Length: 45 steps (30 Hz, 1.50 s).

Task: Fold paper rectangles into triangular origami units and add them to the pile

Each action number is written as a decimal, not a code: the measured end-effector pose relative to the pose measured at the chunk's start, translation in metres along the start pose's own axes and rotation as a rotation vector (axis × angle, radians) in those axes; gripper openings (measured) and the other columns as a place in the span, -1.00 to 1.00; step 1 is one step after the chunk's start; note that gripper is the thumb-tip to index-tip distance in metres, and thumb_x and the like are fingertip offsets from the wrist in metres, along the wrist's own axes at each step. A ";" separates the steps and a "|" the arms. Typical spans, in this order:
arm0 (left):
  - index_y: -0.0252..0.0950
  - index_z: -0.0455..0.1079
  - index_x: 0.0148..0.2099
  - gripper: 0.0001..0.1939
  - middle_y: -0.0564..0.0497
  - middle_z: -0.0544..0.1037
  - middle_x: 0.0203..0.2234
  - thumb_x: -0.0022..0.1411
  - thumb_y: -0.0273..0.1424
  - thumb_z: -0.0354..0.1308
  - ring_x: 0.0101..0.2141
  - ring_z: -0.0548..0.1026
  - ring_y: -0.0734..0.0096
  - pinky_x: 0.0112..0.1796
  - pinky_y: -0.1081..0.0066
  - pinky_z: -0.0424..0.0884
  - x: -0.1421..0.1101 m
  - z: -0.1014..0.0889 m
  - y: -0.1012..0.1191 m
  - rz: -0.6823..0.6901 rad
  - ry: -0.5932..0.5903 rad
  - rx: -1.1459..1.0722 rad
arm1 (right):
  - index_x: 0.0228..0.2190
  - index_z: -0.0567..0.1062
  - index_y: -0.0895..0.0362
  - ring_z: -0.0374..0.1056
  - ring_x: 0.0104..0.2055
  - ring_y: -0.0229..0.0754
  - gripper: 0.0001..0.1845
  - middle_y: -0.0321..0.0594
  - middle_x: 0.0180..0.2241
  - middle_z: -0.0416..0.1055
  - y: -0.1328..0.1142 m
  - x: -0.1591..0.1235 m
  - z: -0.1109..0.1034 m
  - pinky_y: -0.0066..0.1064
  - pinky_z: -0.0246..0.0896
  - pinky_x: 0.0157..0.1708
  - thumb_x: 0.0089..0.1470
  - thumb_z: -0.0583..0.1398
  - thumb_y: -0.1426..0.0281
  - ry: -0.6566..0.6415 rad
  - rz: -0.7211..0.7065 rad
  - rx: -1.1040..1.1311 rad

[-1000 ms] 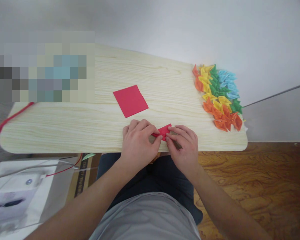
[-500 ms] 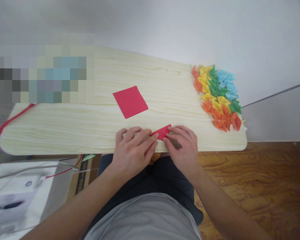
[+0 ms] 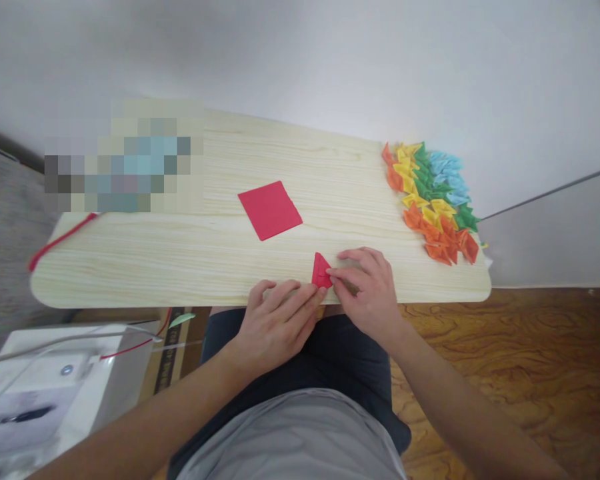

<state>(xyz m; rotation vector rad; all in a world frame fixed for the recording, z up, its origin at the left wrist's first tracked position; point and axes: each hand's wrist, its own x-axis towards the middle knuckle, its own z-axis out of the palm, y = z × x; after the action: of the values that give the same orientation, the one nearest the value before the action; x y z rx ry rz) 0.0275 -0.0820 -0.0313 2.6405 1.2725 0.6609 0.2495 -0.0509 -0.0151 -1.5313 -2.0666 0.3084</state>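
Note:
A small folded piece of red origami paper (image 3: 320, 268) lies near the table's front edge, its outline roughly a triangle. My left hand (image 3: 283, 320) presses its fingertips on the paper's lower edge. From the other side, my right hand (image 3: 365, 287) pinches the paper's right corner between thumb and index finger, the other fingers loosely curled. Beyond my hands, a square red paper stack (image 3: 271, 210) lies flat on the table. My fingertips hide part of the folded paper's lower edge.
Folded paper pieces (image 3: 433, 200) in orange, yellow, green and blue cluster at the table's right end. A red cord (image 3: 63, 241) hangs over the left end. Below left stand a white box (image 3: 45, 393) and cables. A blurred patch covers the table's back left.
The folded red paper has turned from a slanted strip to a more upright triangle. My left hand has shifted slightly down and right. The whole view has moved a little.

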 end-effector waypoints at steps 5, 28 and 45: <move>-0.12 0.44 0.26 -0.58 -0.01 0.63 0.12 0.40 -0.44 0.19 0.08 0.55 0.18 0.10 0.06 0.24 -0.001 0.001 0.024 0.006 -0.017 -0.111 | -0.26 0.71 -0.09 0.34 -0.03 0.00 -0.80 -0.20 -0.17 0.49 0.005 0.016 -0.005 -0.10 0.29 -0.02 0.19 0.31 0.47 -0.122 -0.064 0.003; -0.17 0.55 -0.11 -0.93 0.01 0.67 -0.16 0.37 -0.38 0.25 -0.11 0.52 0.19 -0.03 0.10 0.31 0.011 -0.011 -0.001 -0.097 0.063 -0.113 | -0.15 0.61 0.06 0.35 -0.09 -0.02 -0.87 -0.16 -0.18 0.57 -0.012 -0.023 -0.004 -0.10 0.24 -0.09 0.31 0.25 0.45 -0.099 -0.128 0.016; -0.16 0.56 -0.09 -0.91 0.01 0.67 -0.19 0.38 -0.39 0.26 -0.14 0.52 0.24 -0.05 0.14 0.31 0.008 -0.012 -0.011 -0.001 0.041 -0.173 | -0.06 0.62 0.02 0.38 -0.06 -0.02 -0.81 -0.17 -0.13 0.58 -0.005 -0.025 -0.014 -0.08 0.29 -0.05 0.29 0.30 0.36 -0.187 -0.189 0.066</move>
<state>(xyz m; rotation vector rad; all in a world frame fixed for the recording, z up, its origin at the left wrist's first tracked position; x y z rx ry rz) 0.0190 -0.0695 -0.0216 2.4991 1.1695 0.7908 0.2582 -0.0775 -0.0080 -1.2993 -2.3024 0.4581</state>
